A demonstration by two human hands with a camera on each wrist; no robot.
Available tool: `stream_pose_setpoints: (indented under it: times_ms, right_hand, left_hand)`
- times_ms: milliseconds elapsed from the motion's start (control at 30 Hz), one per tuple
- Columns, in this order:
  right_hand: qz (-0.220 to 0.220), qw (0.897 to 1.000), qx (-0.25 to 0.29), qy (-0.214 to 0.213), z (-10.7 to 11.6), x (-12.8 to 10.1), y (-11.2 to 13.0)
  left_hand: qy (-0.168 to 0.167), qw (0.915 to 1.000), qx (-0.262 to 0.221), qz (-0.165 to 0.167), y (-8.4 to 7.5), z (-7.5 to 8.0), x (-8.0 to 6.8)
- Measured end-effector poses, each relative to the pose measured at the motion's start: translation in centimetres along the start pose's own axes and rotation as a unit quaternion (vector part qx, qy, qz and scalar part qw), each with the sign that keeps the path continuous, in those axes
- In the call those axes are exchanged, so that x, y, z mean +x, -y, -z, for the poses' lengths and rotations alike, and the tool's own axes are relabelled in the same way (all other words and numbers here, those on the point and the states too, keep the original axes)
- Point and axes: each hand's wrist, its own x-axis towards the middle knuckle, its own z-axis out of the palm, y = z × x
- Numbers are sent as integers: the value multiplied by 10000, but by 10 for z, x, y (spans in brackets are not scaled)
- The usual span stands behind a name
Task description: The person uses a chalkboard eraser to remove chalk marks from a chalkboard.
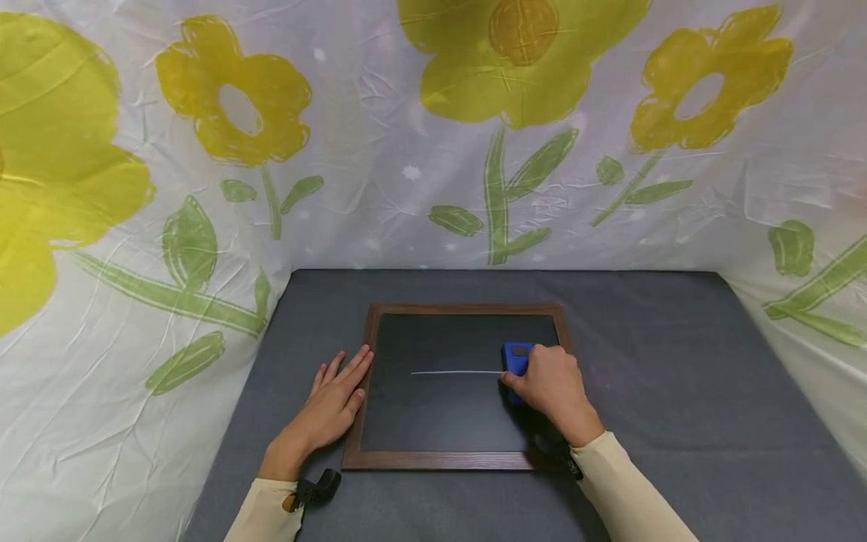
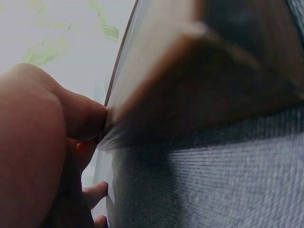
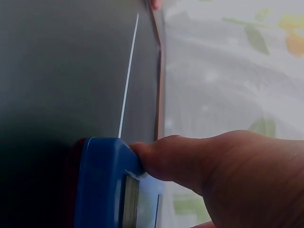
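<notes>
Grey cloth-covered bench, flower-print sheet draped behind and at both sides | wood-framed chalkboard flat at centre, white chalk line across it | left hand flat, fingers straight, touching frame's left edge | right hand gripping blue eraser on board at line's right end

A black chalkboard with a dark brown wooden frame sits at the centre of the frame on a grey cloth-covered table. A thin white line crosses the board. The eraser at centre right is bright blue. The backdrop sheet across the top is white with yellow flowers and green stems and leaves. Both sleeves at the bottom are cream.
</notes>
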Motion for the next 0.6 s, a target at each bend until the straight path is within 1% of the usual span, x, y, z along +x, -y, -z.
stream_pose_setpoints:
  times_ms: [100,333,600]
  right_hand:
    - [94,10000,-6,21,-3,3,12]
    - [103,9996,194,192,-12,8,41]
    - [341,9990,89,283,-19,12,70]
  left_hand:
    - [-31,10000,8,-31,-1,0,1]
    - [9,10000,43,-25,0,-1,1]
    - [-1,10000,52,-4,0,-1,0]
